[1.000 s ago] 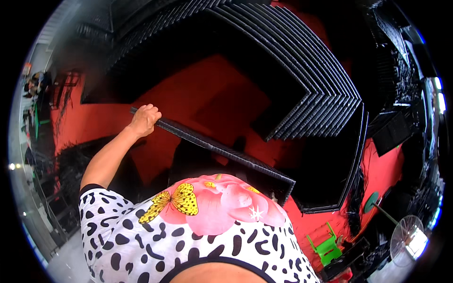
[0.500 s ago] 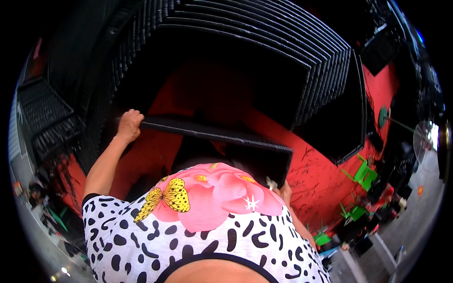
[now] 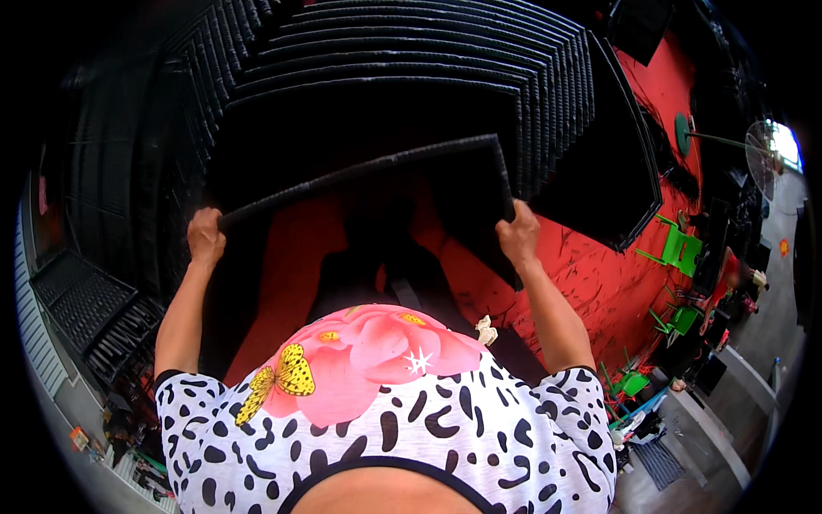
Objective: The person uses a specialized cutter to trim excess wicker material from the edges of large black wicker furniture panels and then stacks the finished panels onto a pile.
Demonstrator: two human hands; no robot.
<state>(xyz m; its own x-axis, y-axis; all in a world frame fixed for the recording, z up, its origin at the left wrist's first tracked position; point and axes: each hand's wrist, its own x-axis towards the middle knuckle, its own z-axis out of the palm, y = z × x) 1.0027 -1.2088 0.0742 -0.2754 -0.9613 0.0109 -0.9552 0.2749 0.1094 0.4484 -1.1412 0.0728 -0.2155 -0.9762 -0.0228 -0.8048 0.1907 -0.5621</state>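
A large black panel (image 3: pixel 368 164) with a pale-edged rim is held up in front of me, its far right corner raised. On its left end my left hand (image 3: pixel 205 236) is closed, and my right hand (image 3: pixel 519 231) grips its right edge. Just beyond stand several similar black panels (image 3: pixel 411 60), nested closely one behind another, their edges showing as parallel lines. How far the held panel reaches below its rim is lost in dark shadow.
Red floor (image 3: pixel 582 291) with dark scraps lies under and to the right. Farther right are green chairs (image 3: pixel 682 250), a fan (image 3: pixel 764 156) and a person (image 3: pixel 728 278). At the left stand stacked black slatted pieces (image 3: pixel 86 295).
The panel has risen and moved away from me, its right end now higher than its left. My right hand has come up from beside my body to its right edge.
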